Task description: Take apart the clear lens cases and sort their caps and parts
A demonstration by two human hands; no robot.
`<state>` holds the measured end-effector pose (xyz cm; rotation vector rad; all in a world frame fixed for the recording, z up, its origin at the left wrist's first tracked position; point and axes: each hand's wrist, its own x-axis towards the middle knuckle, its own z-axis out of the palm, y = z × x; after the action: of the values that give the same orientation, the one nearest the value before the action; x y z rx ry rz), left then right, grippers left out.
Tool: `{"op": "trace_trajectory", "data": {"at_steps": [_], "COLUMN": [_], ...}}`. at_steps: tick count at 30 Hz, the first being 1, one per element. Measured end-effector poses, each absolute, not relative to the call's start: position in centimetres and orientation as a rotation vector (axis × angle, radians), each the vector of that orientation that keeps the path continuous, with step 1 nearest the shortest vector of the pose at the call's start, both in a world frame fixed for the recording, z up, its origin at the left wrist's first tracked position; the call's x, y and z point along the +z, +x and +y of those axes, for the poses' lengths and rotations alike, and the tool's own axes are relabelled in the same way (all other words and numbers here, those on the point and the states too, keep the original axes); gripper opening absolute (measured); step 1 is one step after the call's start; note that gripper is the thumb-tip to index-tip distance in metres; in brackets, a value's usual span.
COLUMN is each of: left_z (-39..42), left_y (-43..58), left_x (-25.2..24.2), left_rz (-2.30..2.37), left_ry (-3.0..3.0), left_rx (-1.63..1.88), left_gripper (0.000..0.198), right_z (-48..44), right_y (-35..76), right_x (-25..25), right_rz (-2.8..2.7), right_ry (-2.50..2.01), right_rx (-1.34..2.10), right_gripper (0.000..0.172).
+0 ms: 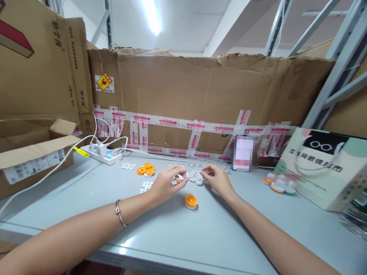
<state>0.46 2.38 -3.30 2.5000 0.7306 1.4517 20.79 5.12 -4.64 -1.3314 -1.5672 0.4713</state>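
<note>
The left hand (166, 183) had thumb and forefinger slightly parted; the right hand (218, 181) had its fingertips nearly together. From my position I could not tell what either gripped. Clear pieces (196, 178) lay between both; an orange cup (191, 201) stood just in front. Step, apparently: fingertip handling. The next move called for precise pinching.

A glaring ceiling light (150, 9), probably a tube, shines above metal posts (108, 21) and a grey table (226, 244).
</note>
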Motion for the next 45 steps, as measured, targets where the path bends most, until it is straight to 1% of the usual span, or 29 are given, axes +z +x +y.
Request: {"op": "trace_trajectory", "data": {"at_steps": [2, 6, 8, 11, 13, 16, 17, 22, 26, 30, 36, 40, 45], "left_z": [2.3, 2.3, 2.5, 2.6, 2.5, 2.3, 2.3, 2.8, 2.9, 2.8, 3.1, 3.2, 3.0], "left_y": [0.5, 0.6, 0.6, 0.6, 0.7, 0.6, 0.6, 0.2, 0.3, 0.5, 0.4, 0.5, 0.9], "left_x": [-3.3, -3.3, -3.4, -3.6, -3.6, -3.3, -3.2, -3.3, -3.6, -3.6, -3.7, -3.8, -3.9], "left_rz": [0.744, 0.761, 0.756, 0.764, 0.781, 0.793, 0.794, 0.755, 0.71, 0.715, 0.673, 0.649, 0.675], "left_ry": [2.481, 2.462, 2.442, 2.343, 2.244, 2.209, 2.233, 2.384, 2.488, 2.563, 2.722, 2.857, 2.948], "left_rx": [1.419, 1.376, 1.371, 1.37, 1.381, 1.389, 1.4, 1.511, 1.503, 1.503, 1.523, 1.52, 1.473], "left_gripper": [0.022, 0.024, 0.025, 0.026, 0.024, 0.01, 0.008, 0.014, 0.02, 0.024, 0.017, 0.014, 0.013], "right_z": [5.4, 5.2, 4.6, 3.1, 1.9, 0.4, 0.0, -0.1, 0.4, 0.5, 0.1, 0.2, 0.1], "right_y": [20.8, 20.8, 20.4, 19.1, 18.1, 17.0, 16.8, 16.6, 16.7, 16.8, 16.8, 16.8, 16.6], "right_x": [-4.8, -4.6, -4.3, -3.6, -3.1, -2.3, -2.2, -2.2, -2.9, -3.0, -2.6, -2.5, -2.6], "right_rz": [-1.574, -1.56, -1.559, -1.588, -1.615, -1.623, -1.609, -1.45, -1.341, -1.333, -1.445, -1.478, -1.512], "right_ry": [-1.377, -1.374, -1.308, -1.154, -1.043, -0.924, -0.904, -0.91, -0.885, -0.89, -0.915, -0.977, -1.056], "right_rx": [0.443, 0.459, 0.527, 0.727, 0.864, 0.994, 1.024, 1.163, 1.25, 1.248, 1.188, 1.086, 1.005], "right_gripper": [0.017, 0.026, 0.028, 0.028, 0.028, 0.028, 0.028, 0.025, 0.026, 0.027, 0.029, 0.032, 0.03]}}
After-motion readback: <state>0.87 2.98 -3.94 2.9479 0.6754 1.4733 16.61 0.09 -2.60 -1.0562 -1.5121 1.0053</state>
